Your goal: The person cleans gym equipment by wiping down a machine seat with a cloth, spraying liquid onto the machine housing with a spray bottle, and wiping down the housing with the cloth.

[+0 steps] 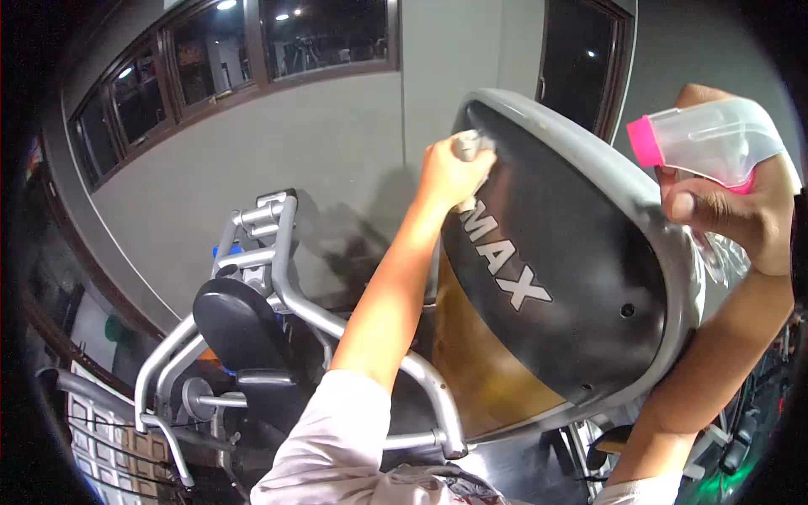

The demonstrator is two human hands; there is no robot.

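My left hand (452, 172) is closed around a crumpled light cloth (468, 148), which touches the upper left part of a black machine panel (572, 252) just above its white "MAX" lettering. At the right, my right hand (736, 202) grips a clear spray bottle with a translucent head (715, 139) and a pink nozzle tip pointing left. That hand is raised in front of the panel's grey right edge. The bottle's lower part is partly hidden behind my hand and wrist.
A grey frame (290, 286) with a black padded seat (231, 316) stands at the left of the panel. Behind are a grey wall (337, 143) and dark windows (328, 34). More gym equipment shows at the lower right.
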